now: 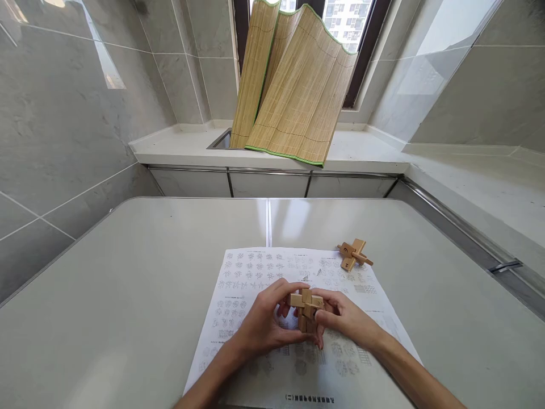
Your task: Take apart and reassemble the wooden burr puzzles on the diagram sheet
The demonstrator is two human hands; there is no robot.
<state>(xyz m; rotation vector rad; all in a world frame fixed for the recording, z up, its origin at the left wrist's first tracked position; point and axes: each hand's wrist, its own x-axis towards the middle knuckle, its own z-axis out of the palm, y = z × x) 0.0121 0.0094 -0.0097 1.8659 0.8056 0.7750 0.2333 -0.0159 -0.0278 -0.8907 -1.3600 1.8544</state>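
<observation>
A wooden burr puzzle (305, 305) of interlocking bars is held above the paper between both hands. My left hand (272, 318) wraps it from the left, index finger on its top and thumb near its bottom. From the right, my right hand (343, 315) grips it, with thumb and fingers on its side. Below them lies a large printed sheet (234, 324) with rows of small puzzle diagrams. A second wooden puzzle (355, 254), made of crossed bars with numbers on them, rests at the sheet's upper right edge, apart from both hands.
The sheet lies on a glossy white table (128, 307) with a seam down its far half. Beyond is a white ledge (187, 149) where a folded bamboo mat (298, 91) leans before a window. Grey tiled walls (76, 113) stand on both sides, with a metal rail (460, 227) at right.
</observation>
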